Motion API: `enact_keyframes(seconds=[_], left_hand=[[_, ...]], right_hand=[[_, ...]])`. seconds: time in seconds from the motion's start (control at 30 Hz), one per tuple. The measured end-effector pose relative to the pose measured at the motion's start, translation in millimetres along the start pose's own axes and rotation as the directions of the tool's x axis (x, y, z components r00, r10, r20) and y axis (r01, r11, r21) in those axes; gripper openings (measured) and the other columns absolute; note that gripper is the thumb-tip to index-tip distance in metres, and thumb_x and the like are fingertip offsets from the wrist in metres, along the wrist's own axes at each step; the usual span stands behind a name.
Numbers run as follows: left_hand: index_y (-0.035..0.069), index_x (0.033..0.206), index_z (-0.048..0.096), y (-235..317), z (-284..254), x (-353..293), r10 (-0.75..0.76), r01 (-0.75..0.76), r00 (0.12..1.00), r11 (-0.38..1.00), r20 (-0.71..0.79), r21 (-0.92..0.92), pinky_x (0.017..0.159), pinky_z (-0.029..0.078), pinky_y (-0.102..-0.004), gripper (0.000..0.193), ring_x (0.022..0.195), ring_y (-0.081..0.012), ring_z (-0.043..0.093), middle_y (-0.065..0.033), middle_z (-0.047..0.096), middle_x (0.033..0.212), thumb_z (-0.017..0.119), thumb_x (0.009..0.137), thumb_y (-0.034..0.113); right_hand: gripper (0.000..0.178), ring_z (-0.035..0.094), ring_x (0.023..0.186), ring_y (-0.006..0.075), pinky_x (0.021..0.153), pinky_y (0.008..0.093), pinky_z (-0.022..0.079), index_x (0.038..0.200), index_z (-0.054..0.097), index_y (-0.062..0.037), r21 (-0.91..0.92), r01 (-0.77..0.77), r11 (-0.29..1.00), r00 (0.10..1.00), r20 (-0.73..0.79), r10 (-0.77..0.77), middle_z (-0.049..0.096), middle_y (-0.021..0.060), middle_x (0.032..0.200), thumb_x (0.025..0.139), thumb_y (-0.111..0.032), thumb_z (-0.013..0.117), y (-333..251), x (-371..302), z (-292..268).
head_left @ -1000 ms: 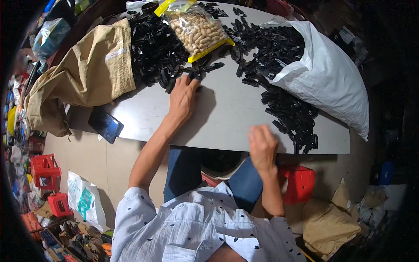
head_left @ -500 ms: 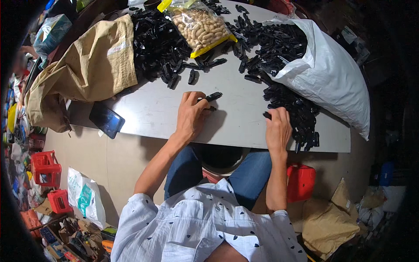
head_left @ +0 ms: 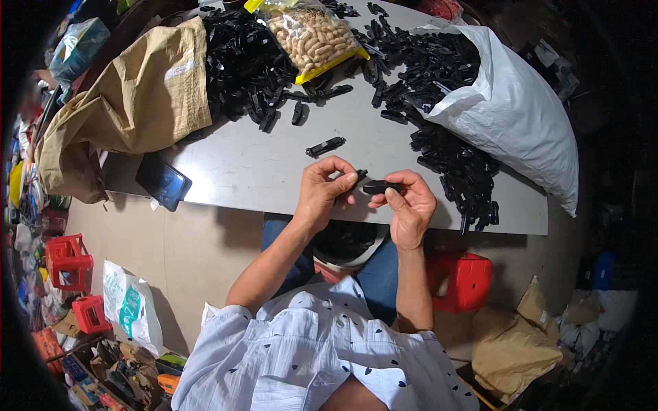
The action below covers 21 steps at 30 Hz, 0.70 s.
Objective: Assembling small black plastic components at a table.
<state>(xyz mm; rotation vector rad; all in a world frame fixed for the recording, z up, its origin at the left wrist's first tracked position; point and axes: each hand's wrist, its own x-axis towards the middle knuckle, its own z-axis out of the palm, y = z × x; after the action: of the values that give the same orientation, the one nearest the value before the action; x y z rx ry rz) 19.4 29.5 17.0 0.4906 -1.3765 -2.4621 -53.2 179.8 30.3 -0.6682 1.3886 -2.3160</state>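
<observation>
Above the table's front edge, my left hand [head_left: 327,190] pinches a small black plastic part [head_left: 361,175], mostly covered by the fingers. My right hand [head_left: 410,207] grips a longish black plastic piece [head_left: 381,187] between thumb and fingers. The two held parts are close together, end toward end; whether they touch I cannot tell. Just beyond my left hand, a single black clip-like piece [head_left: 325,146] lies on the grey table [head_left: 260,161]. To the right is a heap of similar black pieces [head_left: 460,171], spilling from a white woven sack [head_left: 517,113].
A second black heap [head_left: 243,65] lies far left beside a brown sack [head_left: 140,96]. Between the heaps rests a clear bag of peanuts [head_left: 315,44]. A dark phone [head_left: 163,181] sits at the left front edge. Below the table stands a red stool [head_left: 466,281].
My right hand has left the right heap with a black piece and come to the middle. My left hand has moved nearer and rightward; one black piece now lies on the table.
</observation>
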Motion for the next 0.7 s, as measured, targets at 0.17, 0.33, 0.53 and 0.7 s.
enact_keyframes(seconds=[0.17, 0.33, 0.53, 0.7], left_hand=[[0.0, 0.088, 0.063, -2, 5, -3, -0.074, 0.096, 0.989, 0.98, 0.129, -0.174, 0.052, 0.048, -0.0205, 0.022, 0.06, -0.01, 0.06, -0.0054, 0.063, 0.076, 0.061, 0.094, 0.021], [-0.003, 0.1, 0.062, -1, 6, -14, 0.026, -0.02, 0.98, 0.999, 0.198, -0.032, 0.069, 0.052, -0.0221, 0.023, 0.077, -0.0095, 0.061, -0.0059, 0.064, 0.087, 0.062, 0.093, 0.02], [-0.003, 0.104, 0.058, 1, 10, -26, 0.0, -0.009, 0.981, 0.999, 0.195, 0.042, 0.066, 0.05, -0.0217, 0.017, 0.073, -0.008, 0.057, -0.0029, 0.061, 0.084, 0.062, 0.092, 0.009], [-0.002, 0.105, 0.057, -3, 11, -30, 0.11, -0.116, 0.974, 0.993, 0.198, 0.022, 0.063, 0.05, -0.0207, 0.019, 0.071, -0.0074, 0.057, -0.0031, 0.06, 0.082, 0.063, 0.092, 0.009]], right_hand=[[0.013, 0.068, 0.072, 0.018, 0.064, 0.0283, 0.059, 0.101, 0.057, 0.0048, -0.056, 0.019, 0.998, 1.0, 0.001, -0.019, 0.061, 0.0098, 0.089, 0.089, 0.002, 0.06, 5, -10, 11], [0.014, 0.066, 0.068, 0.0161, 0.057, 0.0259, 0.058, 0.099, 0.058, 0.0054, -0.079, -0.017, 0.997, 1.0, -0.027, 0.015, 0.058, 0.0106, 0.093, 0.086, 0.005, 0.061, 10, -14, 11], [0.014, 0.061, 0.075, 0.0118, 0.062, 0.0226, 0.053, 0.098, 0.062, 0.0023, -0.316, 0.13, 0.94, 0.991, 0.019, -0.131, 0.057, 0.0058, 0.092, 0.085, 0.002, 0.067, 13, -19, 9], [0.016, 0.059, 0.079, 0.0129, 0.068, 0.0244, 0.052, 0.094, 0.064, 0.0011, -0.409, 0.173, 0.896, 0.983, 0.019, -0.181, 0.056, 0.0072, 0.093, 0.079, 0.003, 0.072, 13, -29, 7]])
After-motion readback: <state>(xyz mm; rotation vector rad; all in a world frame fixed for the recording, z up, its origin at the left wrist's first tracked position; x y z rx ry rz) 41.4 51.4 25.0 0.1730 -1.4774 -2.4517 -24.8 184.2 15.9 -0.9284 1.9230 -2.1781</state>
